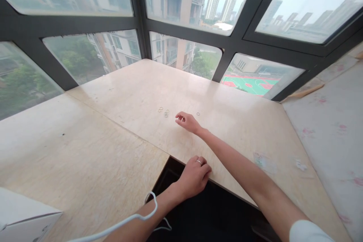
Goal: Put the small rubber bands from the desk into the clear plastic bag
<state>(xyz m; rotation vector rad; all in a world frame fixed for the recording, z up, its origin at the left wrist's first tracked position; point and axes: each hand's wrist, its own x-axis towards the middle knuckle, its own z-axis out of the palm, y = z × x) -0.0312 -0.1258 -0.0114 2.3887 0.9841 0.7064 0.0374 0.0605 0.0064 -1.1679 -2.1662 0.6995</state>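
Note:
My right hand (187, 121) is over the wooden tabletop (136, 94), thumb and fingers curved with a gap between their tips. A small pale ring shape shows at its fingers; whether it is worn or held I cannot tell. Just left of this hand lie several thin rings: one group (160, 109) and, beside it, another cluster (166, 114). A single ring (198, 114) lies to its right, apart from the others. My left hand (195, 176) rests at the table's front edge, fingers curled under and a silver band on one finger. The inside of that hand is hidden.
Clear plastic packaging (263, 160) and a small white piece (300, 165) lie at the right. A white box (25, 215) stands at the lower left, and a white cable (136, 216) crosses my left forearm. Windows (181, 0) border the back; a flowered wall covering (326, 132) is at right.

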